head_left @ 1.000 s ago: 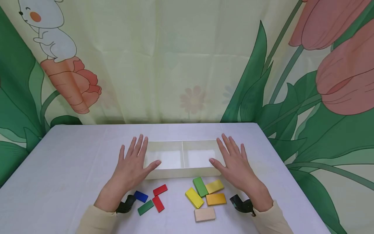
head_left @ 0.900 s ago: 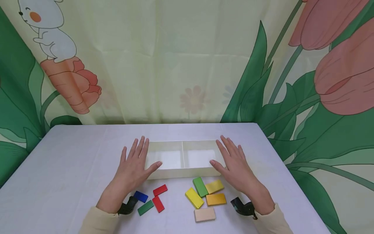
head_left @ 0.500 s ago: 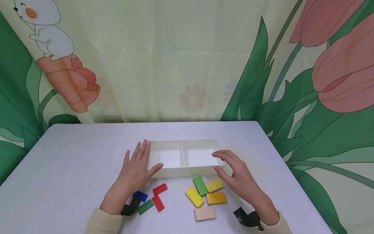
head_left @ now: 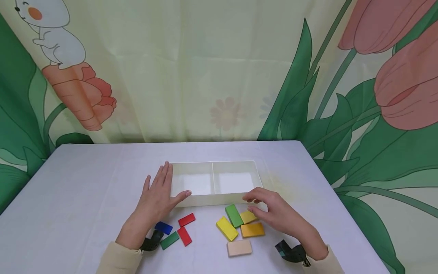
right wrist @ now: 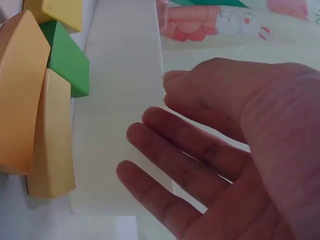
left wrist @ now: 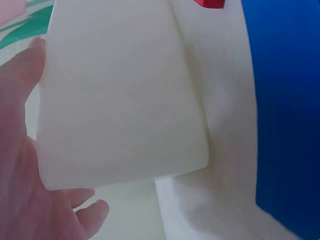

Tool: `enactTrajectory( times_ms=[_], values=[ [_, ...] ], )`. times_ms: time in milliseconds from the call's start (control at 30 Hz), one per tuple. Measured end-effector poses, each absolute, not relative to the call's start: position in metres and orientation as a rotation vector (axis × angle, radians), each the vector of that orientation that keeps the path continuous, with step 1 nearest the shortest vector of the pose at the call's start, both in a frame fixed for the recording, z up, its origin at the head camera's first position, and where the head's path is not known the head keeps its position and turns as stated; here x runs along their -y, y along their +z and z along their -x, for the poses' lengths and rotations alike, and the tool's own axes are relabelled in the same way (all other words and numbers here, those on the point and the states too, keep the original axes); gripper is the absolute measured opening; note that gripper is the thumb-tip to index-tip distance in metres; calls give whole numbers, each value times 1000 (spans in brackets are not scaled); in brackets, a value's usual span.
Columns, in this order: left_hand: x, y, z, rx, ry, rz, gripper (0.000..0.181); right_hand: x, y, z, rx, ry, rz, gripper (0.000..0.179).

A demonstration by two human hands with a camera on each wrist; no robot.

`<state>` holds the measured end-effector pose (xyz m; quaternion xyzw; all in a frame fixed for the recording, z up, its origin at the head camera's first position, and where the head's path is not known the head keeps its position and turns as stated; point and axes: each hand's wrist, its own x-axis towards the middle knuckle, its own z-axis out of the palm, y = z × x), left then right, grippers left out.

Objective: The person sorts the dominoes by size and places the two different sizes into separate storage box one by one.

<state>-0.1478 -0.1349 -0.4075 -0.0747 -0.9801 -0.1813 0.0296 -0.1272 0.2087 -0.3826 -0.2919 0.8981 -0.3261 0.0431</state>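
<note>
right hand [head_left: 275, 211] now lower, nearer blocks [head_left: 251, 230]

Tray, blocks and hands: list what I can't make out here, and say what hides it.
- Head view: part of the tray's left end, behind the left hand.
- Head view: the right end of the far yellow block, behind the right hand's thumb.
- Left wrist view: most of a red block, cut off by the top edge; the rest of the blue block, by the right edge.
</note>
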Motion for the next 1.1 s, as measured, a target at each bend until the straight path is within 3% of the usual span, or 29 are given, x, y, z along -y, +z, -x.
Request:
enactTrajectory(
  times_ms=[767,1100],
  values=[
    [134,-408,148,3035,-612,226,106,-210,-397,131,-2667,-712,710,28],
    [133,-410,148,3026,-604,218,106,-207,-403,130,-2716,-608,773,26]
  ],
)
